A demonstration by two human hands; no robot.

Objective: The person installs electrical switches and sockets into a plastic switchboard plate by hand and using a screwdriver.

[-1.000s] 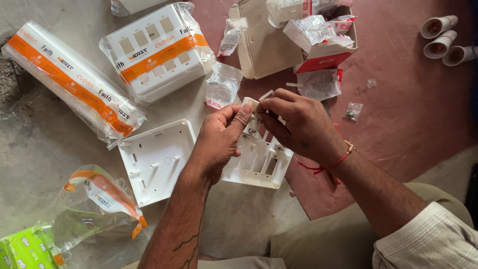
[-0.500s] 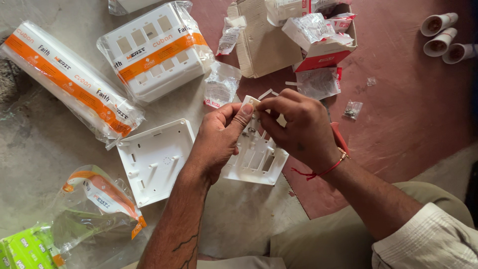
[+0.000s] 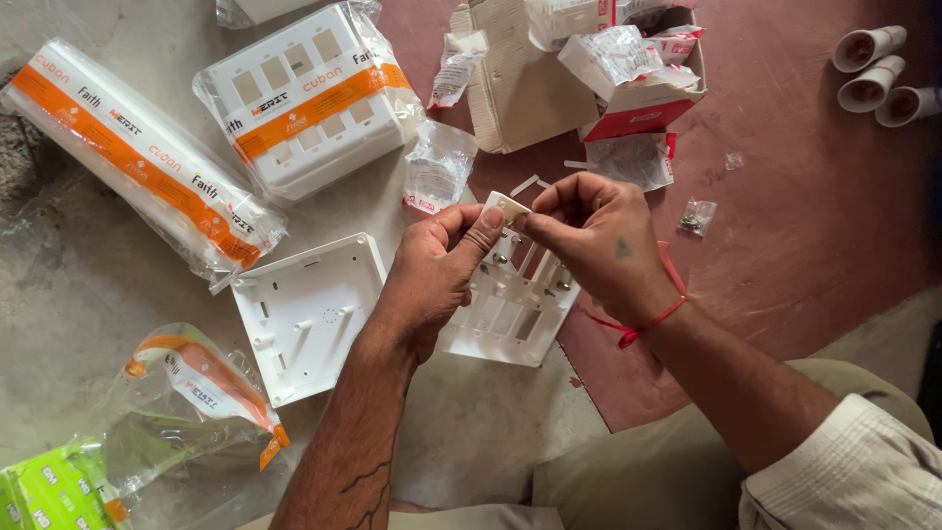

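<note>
My left hand (image 3: 434,275) and my right hand (image 3: 594,240) meet above the floor and pinch a small white plastic piece (image 3: 509,208) between thumbs and fingertips. Right under them lies a white plastic frame plate (image 3: 507,322) with several slots, partly hidden by both hands. A white plastic box back (image 3: 309,316) lies face up just left of my left hand. My right wrist carries a red thread.
Two wrapped packs of white plates with orange bands (image 3: 309,98) (image 3: 137,157) lie at the upper left. Open cardboard boxes (image 3: 613,69) with small packets sit at the top. Three white tube ends (image 3: 873,74) lie at the upper right. A small screw bag (image 3: 697,218) and empty plastic bags (image 3: 191,393) are nearby.
Both hands have stayed together over the frame plate; the small white piece has been turned and is now held a little higher between the fingertips.
</note>
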